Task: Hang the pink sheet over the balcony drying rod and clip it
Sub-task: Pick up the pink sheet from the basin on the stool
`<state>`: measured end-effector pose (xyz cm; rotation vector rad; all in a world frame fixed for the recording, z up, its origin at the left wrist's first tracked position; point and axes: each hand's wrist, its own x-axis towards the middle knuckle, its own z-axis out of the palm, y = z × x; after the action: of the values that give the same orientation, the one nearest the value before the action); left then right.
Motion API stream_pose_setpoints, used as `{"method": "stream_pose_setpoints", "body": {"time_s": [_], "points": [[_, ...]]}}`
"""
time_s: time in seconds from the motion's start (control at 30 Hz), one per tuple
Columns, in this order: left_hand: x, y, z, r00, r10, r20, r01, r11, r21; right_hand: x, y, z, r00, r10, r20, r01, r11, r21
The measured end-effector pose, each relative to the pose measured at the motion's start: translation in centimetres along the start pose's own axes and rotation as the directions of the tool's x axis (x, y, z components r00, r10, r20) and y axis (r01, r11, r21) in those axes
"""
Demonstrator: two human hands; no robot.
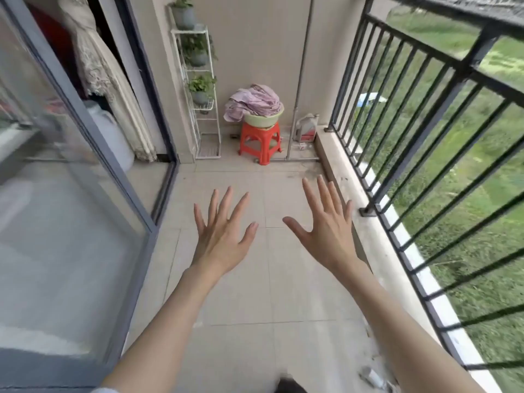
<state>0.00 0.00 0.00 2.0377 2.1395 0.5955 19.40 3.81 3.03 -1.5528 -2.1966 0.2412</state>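
Balcony tiles (241, 293) are stretching ahead of me toward the far wall, and I am standing at the near end looking down its length. On my left the sliding glass door (65, 194) is running alongside, with a pale curtain (105, 72) hanging behind it, and just past it a white plant shelf (198, 95) is standing in the corner. My left hand (222, 236) is hovering over the floor with the fingers spread wide, holding nothing. Beyond it, well apart from me, the pink sheet (255, 102) is lying bunched in a green basin (262, 118), which is sitting on a red stool (262, 141) against the wall. My right hand (330, 231) is hovering just beside the ledge, likewise splayed and empty. On my right the black railing (425, 123) is fencing off the grass below.

I am judging that nothing is started yet: the sheet is untouched. No drying rod or clips are showing from here, so I cannot tell where they are. The next move is calling for walking to the stool, gathering the heap with both hands and finding an edge before lifting it.
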Motion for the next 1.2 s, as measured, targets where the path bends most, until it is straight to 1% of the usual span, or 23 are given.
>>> {"method": "stream_pose_setpoints", "body": {"time_s": [0.17,0.3,0.43,0.5,0.63,0.83,0.97,1.1,1.2], "points": [[9.2,-2.1,2.8,1.0,-0.019,0.021,0.019,1.0,0.002,8.7,3.3,3.7,0.994,0.08,0.071,-0.08,0.997,-0.006],[19.0,-3.4,4.5,0.999,-0.042,0.0,0.042,0.999,0.008,18.0,6.1,5.9,0.995,0.075,0.066,-0.075,0.997,-0.002],[28.0,-4.2,5.0,0.998,-0.065,-0.015,0.065,0.998,-0.002,27.8,7.9,6.8,0.998,0.036,0.056,-0.036,0.999,0.002],[32.0,-5.2,5.2,0.997,-0.073,-0.026,0.074,0.997,0.007,32.4,8.3,7.6,0.998,0.023,0.058,-0.024,1.0,0.011],[39.0,-7.9,5.9,0.993,-0.109,-0.043,0.11,0.994,0.015,39.9,8.6,10.0,0.994,-0.01,0.11,0.008,1.0,0.018],[50.2,-12.4,8.1,0.993,-0.119,-0.025,0.12,0.993,0.006,51.9,9.6,14.4,0.989,-0.01,0.147,0.006,1.0,0.024],[59.1,-16.5,9.6,0.995,-0.103,-0.007,0.103,0.995,-0.005,61.1,10.2,17.9,0.993,-0.002,0.118,0.0,1.0,0.015],[68.9,-20.7,9.2,0.996,-0.084,-0.023,0.084,0.996,-0.007,70.6,9.8,20.3,0.992,0.022,0.121,-0.02,1.0,-0.017],[76.0,-22.4,8.9,0.998,-0.058,-0.015,0.058,0.998,-0.006,76.9,9.7,21.5,0.995,0.035,0.098,-0.034,0.999,-0.015]]}}
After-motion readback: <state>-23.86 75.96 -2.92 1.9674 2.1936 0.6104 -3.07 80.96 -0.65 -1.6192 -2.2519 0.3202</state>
